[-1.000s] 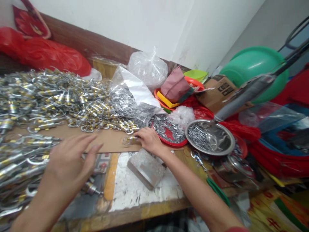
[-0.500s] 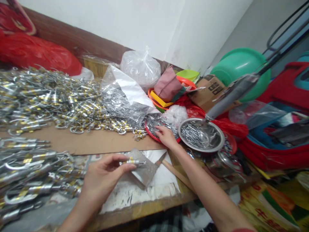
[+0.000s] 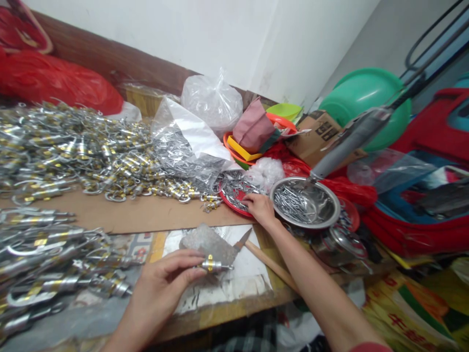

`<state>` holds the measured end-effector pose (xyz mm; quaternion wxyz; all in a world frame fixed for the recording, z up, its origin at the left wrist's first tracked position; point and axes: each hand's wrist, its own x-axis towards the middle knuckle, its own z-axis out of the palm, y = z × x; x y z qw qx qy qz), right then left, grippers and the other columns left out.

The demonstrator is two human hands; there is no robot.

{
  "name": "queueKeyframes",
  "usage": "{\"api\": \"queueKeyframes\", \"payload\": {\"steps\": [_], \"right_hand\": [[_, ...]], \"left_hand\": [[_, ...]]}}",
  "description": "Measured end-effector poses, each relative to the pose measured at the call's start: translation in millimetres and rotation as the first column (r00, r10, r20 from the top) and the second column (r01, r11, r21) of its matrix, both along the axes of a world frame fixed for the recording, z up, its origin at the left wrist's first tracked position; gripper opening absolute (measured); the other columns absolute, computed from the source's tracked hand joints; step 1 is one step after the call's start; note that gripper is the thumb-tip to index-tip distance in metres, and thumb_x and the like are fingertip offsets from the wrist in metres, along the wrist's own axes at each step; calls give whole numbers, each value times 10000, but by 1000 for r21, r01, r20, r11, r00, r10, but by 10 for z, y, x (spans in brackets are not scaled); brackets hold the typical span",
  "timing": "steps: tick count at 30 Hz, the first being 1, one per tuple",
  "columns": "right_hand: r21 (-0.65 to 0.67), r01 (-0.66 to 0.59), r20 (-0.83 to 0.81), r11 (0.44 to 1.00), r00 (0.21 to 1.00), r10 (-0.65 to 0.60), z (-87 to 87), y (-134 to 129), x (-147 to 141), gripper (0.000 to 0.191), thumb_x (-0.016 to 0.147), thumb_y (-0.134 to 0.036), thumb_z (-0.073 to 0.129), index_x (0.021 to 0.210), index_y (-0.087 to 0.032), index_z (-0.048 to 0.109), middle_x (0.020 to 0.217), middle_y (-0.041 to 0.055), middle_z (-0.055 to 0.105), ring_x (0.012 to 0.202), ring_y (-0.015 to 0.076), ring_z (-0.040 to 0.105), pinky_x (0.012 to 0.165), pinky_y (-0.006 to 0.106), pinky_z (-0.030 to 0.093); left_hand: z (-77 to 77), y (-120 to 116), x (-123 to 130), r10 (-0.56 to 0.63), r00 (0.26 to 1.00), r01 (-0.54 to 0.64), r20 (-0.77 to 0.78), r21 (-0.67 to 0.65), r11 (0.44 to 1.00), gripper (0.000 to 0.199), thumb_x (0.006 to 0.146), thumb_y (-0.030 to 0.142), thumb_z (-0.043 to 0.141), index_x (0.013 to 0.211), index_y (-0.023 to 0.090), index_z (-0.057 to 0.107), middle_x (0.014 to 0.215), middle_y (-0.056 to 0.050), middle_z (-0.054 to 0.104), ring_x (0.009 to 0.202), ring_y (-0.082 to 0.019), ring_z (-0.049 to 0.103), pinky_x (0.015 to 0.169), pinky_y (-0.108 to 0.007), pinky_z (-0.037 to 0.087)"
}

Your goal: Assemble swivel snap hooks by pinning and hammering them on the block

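Observation:
My left hand [image 3: 164,286] pinches a small silver clasp with a gold band [image 3: 214,265] over the white sheet [image 3: 238,286] near the table's front edge. Just behind the clasp lies a grey metal block [image 3: 207,240]. My right hand [image 3: 261,208] reaches into a red tray [image 3: 230,204] of small metal pieces; whether the fingers hold any piece is hidden. A steel bowl [image 3: 306,203] of metal pins stands right beside that hand.
Large heaps of silver clasps [image 3: 73,146] cover a cardboard sheet [image 3: 146,215] at the left. A wooden-handled tool [image 3: 269,261] lies by my right forearm. Plastic bags [image 3: 212,100], a red bag [image 3: 54,80], a carton [image 3: 315,137] and a green basin [image 3: 366,98] crowd the back.
My left hand left the clasp heap and now holds one clasp over the white sheet. My right hand moved from the cardboard's edge into the red tray.

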<state>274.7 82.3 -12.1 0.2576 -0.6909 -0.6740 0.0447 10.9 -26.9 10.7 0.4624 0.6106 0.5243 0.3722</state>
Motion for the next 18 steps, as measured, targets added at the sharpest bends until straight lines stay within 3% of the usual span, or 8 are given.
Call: {"api": "queueKeyframes", "payload": {"steps": [4,8,11,13,15,18], "right_hand": [[118,31,-167,992,986,-11,21,-76,-2,159,763,-213,517,821,-200,664,917,45,668,899,191,591,835,324,424],[154,28,-372,988,928,32,61,-237,-281,240,774,-257,493,966,-143,580,825,60,663,710,168,636,653,298,512],[120,-98,-540,988,829,148,92,-535,-651,245,721,-235,564,953,-156,558,702,6,649,604,134,634,574,249,529],[110,-239,-702,965,668,246,113,-776,-878,239,676,-172,607,913,-171,573,699,-4,644,635,126,634,610,238,533],[148,-332,-751,932,575,324,131,-986,-1031,242,684,-104,578,912,-185,583,724,-1,644,668,119,631,646,232,531],[253,-401,-647,880,606,462,148,-1167,-1111,300,719,-43,497,959,-203,577,746,-1,646,683,108,625,659,221,526]], "left_hand": [[-60,-16,-7,-41,999,42,-12,92,995,98,636,260,637,616,266,733,802,-49,716,803,-228,644,754,-312,496],[-102,-14,-20,-12,1000,16,-28,152,988,84,607,260,655,628,245,735,768,-52,704,741,-213,646,699,-295,502],[-117,-10,-21,62,998,-59,-23,122,991,96,562,270,692,639,230,734,756,-45,718,751,-216,646,721,-293,499],[-125,-15,-25,92,995,-89,-31,92,992,171,549,280,705,708,223,733,758,-36,725,731,-212,647,716,-294,502],[-132,-23,-30,111,993,-108,-43,65,992,269,550,290,708,807,213,722,777,-34,729,692,-205,646,689,-295,509],[-128,-29,-32,121,992,-118,-46,57,991,308,553,291,706,848,203,713,808,-39,733,701,-211,649,690,-296,509]]}}
